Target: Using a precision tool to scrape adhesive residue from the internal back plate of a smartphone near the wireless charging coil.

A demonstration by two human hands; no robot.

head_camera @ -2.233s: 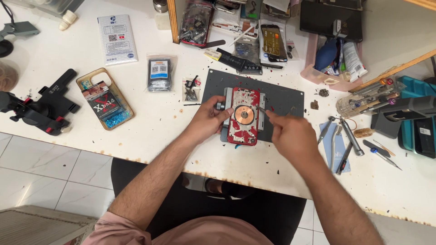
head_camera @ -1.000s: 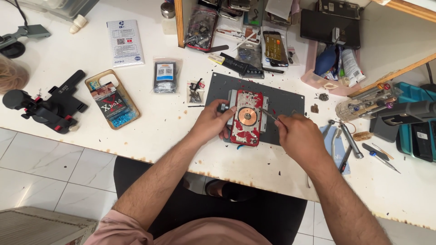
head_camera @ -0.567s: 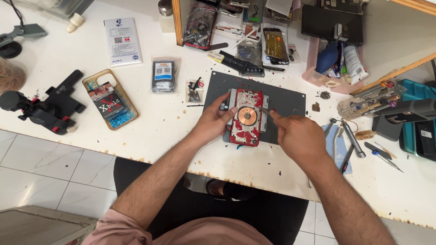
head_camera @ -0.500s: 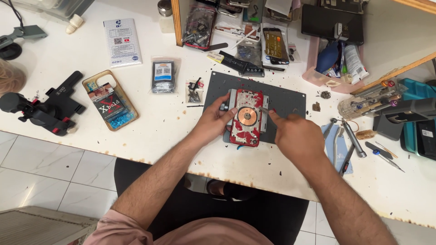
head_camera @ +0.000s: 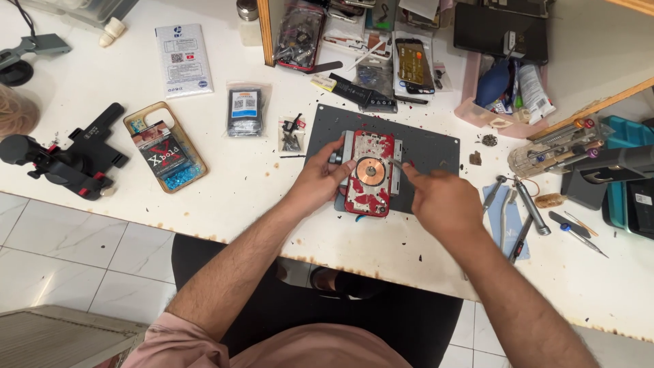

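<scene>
Red phone (head_camera: 370, 174) face-down on grey mat (head_camera: 436, 146), mid-worktop (head_camera: 259, 191). Back already off: copper coil (head_camera: 370, 168) bared, red shards clinging (scraping unfinished). Left hand (head_camera: 320, 180) grasps phone's left edge. Right hand (head_camera: 439, 197), fingers pinching thin tool (head_camera: 397, 163), works right edge.

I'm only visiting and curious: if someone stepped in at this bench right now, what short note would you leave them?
Left hand steadies the red phone by its left edge, back up, clamped in a metal holder on the dark mat.
Right hand holds a thin tool whose tip meets the phone's right side, near the copper coil.
Done: much of the red back is chipped away.
Left: red patches remain.
Spare tools lie to the right.
</scene>
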